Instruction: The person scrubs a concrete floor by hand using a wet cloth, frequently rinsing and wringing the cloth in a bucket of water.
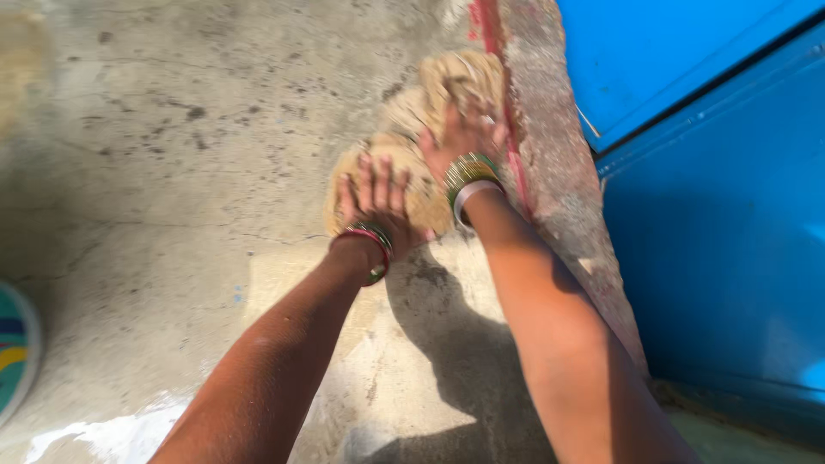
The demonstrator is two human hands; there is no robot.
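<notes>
Head cam, looking down: two bare arms reach up from the bottom edge to a tan, rough cloth point(417, 146) bunched on the concrete floor point(172, 172), upper centre of the frame. Left hand point(374, 202) lies flat, fingers spread, palm pressed on the cloth's lower end; red & green bangles point(371, 245) at the wrist. Right hand point(464, 137) sits just above and to the right, fingers open, also pressing on the cloth, w/ green & gold bangles point(468, 172) plus one white band. Neither hand closes round anything; motion blur hides finer detail. Cloth's upper end touches a raised stone step point(559, 172) w/ a red-painted edge, running diagonally thru the upper right. Beyond it, a bright blue door point(713, 215) fills the right side. Round blue-green plate point(13, 352) peeks in at lower left edge. Wet white patch point(112, 434) at bottom left.
</notes>
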